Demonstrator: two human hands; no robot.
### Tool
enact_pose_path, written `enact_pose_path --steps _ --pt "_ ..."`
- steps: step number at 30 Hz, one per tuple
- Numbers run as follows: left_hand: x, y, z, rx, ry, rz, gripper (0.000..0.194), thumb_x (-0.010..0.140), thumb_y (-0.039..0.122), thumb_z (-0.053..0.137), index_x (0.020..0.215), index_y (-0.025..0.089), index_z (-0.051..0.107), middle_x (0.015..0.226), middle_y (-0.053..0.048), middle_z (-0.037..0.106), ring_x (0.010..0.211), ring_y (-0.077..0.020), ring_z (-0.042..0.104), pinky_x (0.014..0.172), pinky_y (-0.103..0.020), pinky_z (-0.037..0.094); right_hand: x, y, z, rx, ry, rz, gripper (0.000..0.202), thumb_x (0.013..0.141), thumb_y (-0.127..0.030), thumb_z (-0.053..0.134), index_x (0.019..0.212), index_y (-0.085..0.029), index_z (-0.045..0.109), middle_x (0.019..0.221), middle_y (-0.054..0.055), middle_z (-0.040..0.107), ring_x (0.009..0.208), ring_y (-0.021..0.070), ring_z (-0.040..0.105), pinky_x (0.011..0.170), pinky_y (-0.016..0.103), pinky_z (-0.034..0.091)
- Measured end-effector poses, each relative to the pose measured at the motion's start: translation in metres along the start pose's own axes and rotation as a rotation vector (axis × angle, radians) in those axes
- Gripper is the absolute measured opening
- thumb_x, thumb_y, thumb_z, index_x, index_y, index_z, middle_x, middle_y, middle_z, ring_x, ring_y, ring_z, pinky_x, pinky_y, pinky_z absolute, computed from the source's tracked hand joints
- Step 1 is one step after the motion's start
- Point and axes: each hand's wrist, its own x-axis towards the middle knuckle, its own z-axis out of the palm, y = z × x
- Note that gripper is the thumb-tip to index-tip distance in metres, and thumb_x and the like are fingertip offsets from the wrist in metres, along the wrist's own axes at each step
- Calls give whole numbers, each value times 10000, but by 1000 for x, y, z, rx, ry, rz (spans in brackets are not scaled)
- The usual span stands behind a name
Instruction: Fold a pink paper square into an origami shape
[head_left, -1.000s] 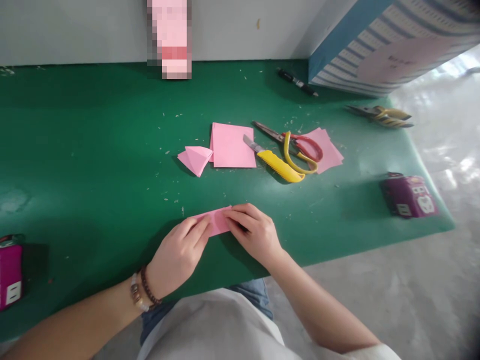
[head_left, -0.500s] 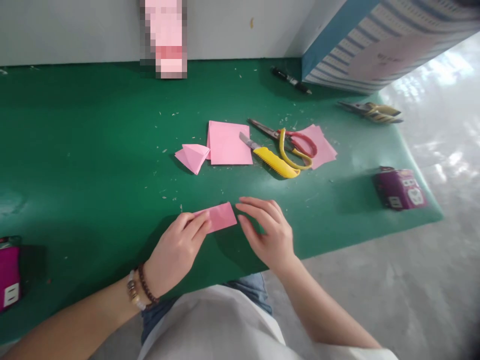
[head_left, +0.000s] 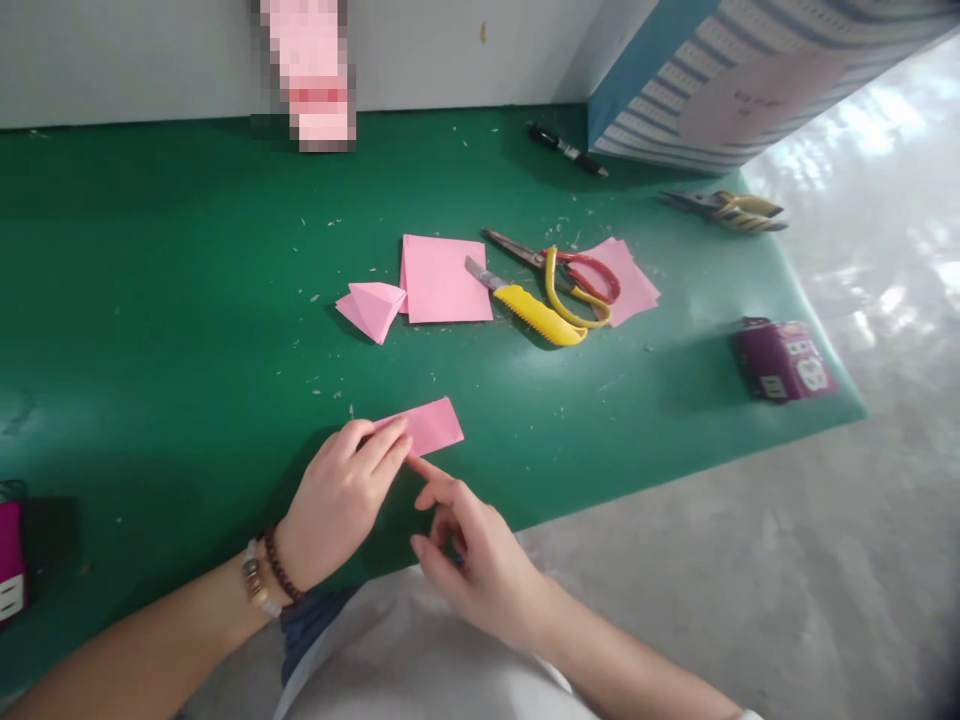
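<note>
A pink paper strip (head_left: 435, 426), apparently folded, lies slanted on the green table near its front edge. Across its left end, the fingers of my left hand (head_left: 341, 500) are closed together and hold it down. My right hand (head_left: 476, 560) is below the strip, with the index finger stretched to its lower edge beside my left fingertips. The other right fingers are curled and the thumb stands apart, with nothing between them. Farther back are a folded pink paper piece (head_left: 373, 310) and a stack of pink square sheets (head_left: 446, 280). What lies under my left fingers is hidden.
A yellow-handled knife (head_left: 540, 315) rests partly on the stack, beside scissors (head_left: 581, 275) and more pink sheets (head_left: 634, 285). Behind are a black pen (head_left: 566, 150), pliers (head_left: 731, 210) and a striped box (head_left: 697, 100). Purple objects (head_left: 787, 360) sit at both sides. Scraps dot the green table (head_left: 187, 250).
My right hand has moved left and down from the strip's right end to its lower edge, the index finger now extended. My left hand stays on the paper. The view has shifted slightly.
</note>
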Motion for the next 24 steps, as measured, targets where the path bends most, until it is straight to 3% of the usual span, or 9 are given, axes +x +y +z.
enact_pose_path --steps 5,13,24 --pt "0 0 -1 9 -22 -4 310 889 62 551 1184 88 640 1234 -85 654 1005 -249 543 862 -402 532 -1 -4 2 59 -19 55 297 836 -131 526 1057 -267 382 1509 139 413 533 29 567 479 223 423" --pt "1 1 -1 32 -10 2 307 921 63 501 1190 106 640 1250 -70 655 983 -235 554 867 -392 528 -7 0 -12 145 117 220 219 897 -195 483 1075 -275 383 1495 149 433 496 46 575 435 244 417" --pt "-1 -3 2 -16 -32 -10 340 899 34 518 1208 130 623 1285 -60 634 1001 -225 541 897 -393 521 -11 13 -34 68 329 197 150 939 -295 492 1050 -269 394 1458 145 483 448 50 566 403 244 450"
